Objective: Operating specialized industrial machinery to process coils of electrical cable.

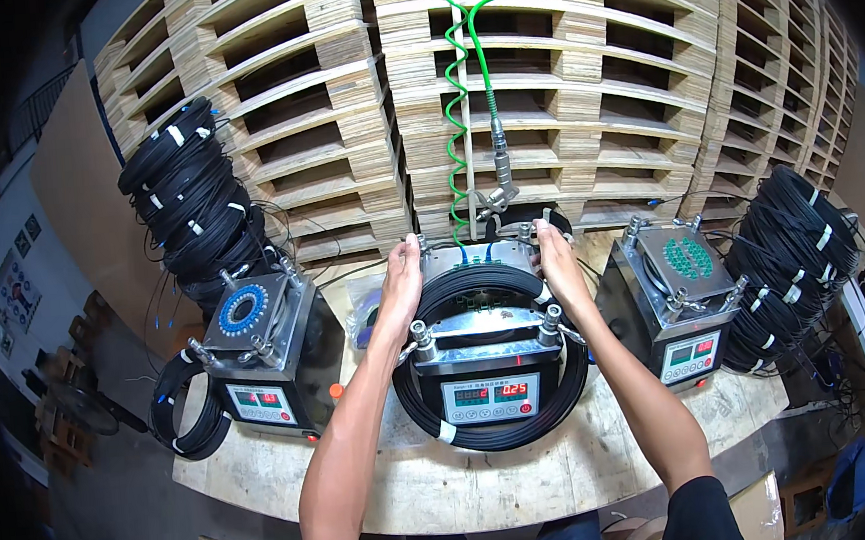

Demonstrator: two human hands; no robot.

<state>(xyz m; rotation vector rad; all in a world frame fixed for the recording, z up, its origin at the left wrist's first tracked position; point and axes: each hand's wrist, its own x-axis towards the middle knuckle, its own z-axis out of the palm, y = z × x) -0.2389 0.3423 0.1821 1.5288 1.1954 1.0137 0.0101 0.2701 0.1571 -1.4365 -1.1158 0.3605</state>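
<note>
A polishing-type machine [488,351] with a metal plate, corner clamps and a red digital display stands in front of me. Looped around its front is a coil of black cable [440,410], bound with white tape. My left hand [401,290] is closed at the far left corner clamp [423,242]. Across from it, my right hand [561,266] closes at the far right corner clamp [545,218]. Both thumbs are partly hidden. Green connectors [472,263] with blue tips sit along the far edge of the plate.
Similar machines stand left [245,318] and right [688,262], one with a blue ring of connectors, one with green ones. Stacked black cable coils rise at left [192,197] and right [793,255]. A green coiled air hose [457,98] hangs before wooden pallets [319,87].
</note>
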